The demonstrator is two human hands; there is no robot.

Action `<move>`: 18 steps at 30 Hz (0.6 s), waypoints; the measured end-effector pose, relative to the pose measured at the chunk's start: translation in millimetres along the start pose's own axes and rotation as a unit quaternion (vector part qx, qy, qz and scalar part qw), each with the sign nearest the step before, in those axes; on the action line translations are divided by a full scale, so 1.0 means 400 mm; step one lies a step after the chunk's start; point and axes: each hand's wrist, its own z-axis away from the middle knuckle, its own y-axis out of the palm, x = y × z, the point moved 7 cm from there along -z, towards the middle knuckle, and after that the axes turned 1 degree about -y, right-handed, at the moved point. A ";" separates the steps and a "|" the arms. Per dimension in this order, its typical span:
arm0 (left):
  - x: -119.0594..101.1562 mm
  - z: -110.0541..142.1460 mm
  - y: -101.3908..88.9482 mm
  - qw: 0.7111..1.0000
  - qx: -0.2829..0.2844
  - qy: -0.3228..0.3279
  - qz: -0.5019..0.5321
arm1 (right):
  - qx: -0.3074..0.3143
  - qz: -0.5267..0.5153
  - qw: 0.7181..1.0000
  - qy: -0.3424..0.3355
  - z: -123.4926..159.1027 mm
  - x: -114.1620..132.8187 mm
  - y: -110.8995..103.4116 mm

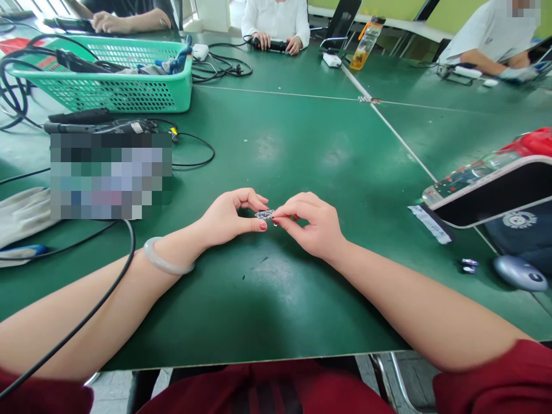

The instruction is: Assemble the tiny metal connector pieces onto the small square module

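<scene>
Between my hands is a small flat piece with a speckled dark-and-silver surface (264,215); it is too small to tell its kind. My left hand (233,215), with a pale bangle (166,261) on its wrist, has the thumb and fingertips closed around the piece's left side. From the other side, my right hand (313,223) pinches its right end between thumb and forefinger. Both hands are just above the green table (276,310), near its front edge. The fingers hide part of the piece.
A green basket (129,95) with cables and gloves stands at back left. A black cable (107,293) crosses my left forearm. At right lie a phone (495,192), a mouse (520,272) and small shiny purple items (468,265). Other people sit across the table, near a bottle (366,46).
</scene>
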 end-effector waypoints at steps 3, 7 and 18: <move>0.006 0.000 0.005 0.999 0.014 -0.016 0.035 | 0.001 0.071 0.996 -0.050 0.002 0.015 -0.003; 0.014 -0.002 0.001 0.998 -0.009 -0.035 0.045 | 0.030 0.106 0.993 -0.049 0.006 0.011 0.001; 0.025 -0.008 -0.003 0.999 -0.032 -0.039 -0.005 | 0.162 0.132 0.976 0.064 0.014 -0.041 0.065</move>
